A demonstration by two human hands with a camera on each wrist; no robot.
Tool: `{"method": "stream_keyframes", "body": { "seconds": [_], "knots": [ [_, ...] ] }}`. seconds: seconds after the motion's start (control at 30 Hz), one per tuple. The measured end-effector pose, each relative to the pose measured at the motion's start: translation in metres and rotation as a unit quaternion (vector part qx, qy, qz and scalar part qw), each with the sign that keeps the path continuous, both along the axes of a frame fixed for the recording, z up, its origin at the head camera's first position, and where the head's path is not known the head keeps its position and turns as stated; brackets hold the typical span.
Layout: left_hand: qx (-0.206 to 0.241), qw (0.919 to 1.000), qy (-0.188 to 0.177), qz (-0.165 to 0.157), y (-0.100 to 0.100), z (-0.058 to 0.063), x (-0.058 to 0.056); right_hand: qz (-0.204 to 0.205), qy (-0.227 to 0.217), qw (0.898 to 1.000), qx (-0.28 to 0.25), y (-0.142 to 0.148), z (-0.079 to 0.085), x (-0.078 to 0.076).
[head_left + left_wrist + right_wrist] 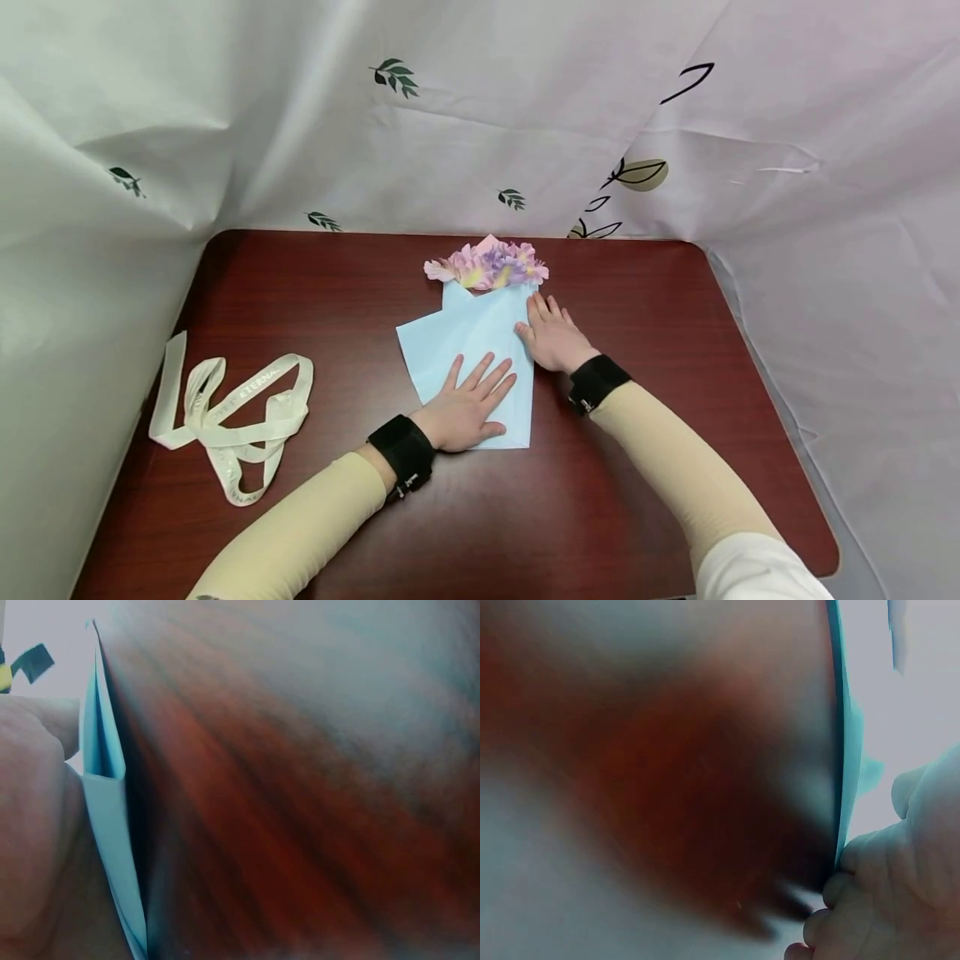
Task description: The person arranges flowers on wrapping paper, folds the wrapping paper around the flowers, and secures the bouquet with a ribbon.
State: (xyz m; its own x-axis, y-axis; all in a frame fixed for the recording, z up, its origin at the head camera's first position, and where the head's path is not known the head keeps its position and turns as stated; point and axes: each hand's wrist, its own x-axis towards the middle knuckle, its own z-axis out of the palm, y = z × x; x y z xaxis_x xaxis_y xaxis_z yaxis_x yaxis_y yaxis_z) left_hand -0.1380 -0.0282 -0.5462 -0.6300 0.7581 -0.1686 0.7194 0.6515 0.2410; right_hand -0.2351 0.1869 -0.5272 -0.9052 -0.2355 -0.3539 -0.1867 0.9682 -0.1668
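Note:
A light blue sheet of wrapping paper point(468, 325), folded in layers, lies on the table with a bunch of pink, purple and yellow flowers point(491, 265) showing past its far end. My left hand point(467, 408) lies flat on the lower part of the paper, fingers spread. At the paper's right edge, my right hand point(555, 335) rests with straight fingers near the flowers. The left wrist view shows the folded paper edge point(112, 840) beside the left hand. In the right wrist view, fingertips point(840, 889) touch the blue edge point(844, 750). The flower stems are hidden under the paper.
A loosely looped cream ribbon point(240, 425) with printed lettering lies at the left of the dark red-brown table point(637, 500). A white curtain point(450, 125) with leaf prints hangs behind the table and along both sides.

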Motion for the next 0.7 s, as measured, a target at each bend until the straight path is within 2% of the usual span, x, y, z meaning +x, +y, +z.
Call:
{"method": "stream_keyframes", "body": {
  "seconds": [0.2,0.37,0.53,0.7],
  "knots": [
    [0.005,0.9998,-0.017,0.000,-0.001,0.001,0.001,-0.031,-0.009,0.999,0.015,-0.002,0.005,-0.025],
    [0.010,0.9997,-0.024,0.000,0.000,-0.001,0.001,-0.052,-0.006,0.998,0.031,-0.006,0.007,-0.035],
    [0.004,0.9997,-0.025,0.008,-0.001,-0.004,0.000,-0.053,-0.001,0.998,0.027,-0.008,0.002,-0.037],
    [0.004,0.9997,-0.022,0.009,-0.001,-0.007,-0.002,-0.038,0.000,0.999,0.030,-0.004,-0.006,-0.023]
  ]
}}
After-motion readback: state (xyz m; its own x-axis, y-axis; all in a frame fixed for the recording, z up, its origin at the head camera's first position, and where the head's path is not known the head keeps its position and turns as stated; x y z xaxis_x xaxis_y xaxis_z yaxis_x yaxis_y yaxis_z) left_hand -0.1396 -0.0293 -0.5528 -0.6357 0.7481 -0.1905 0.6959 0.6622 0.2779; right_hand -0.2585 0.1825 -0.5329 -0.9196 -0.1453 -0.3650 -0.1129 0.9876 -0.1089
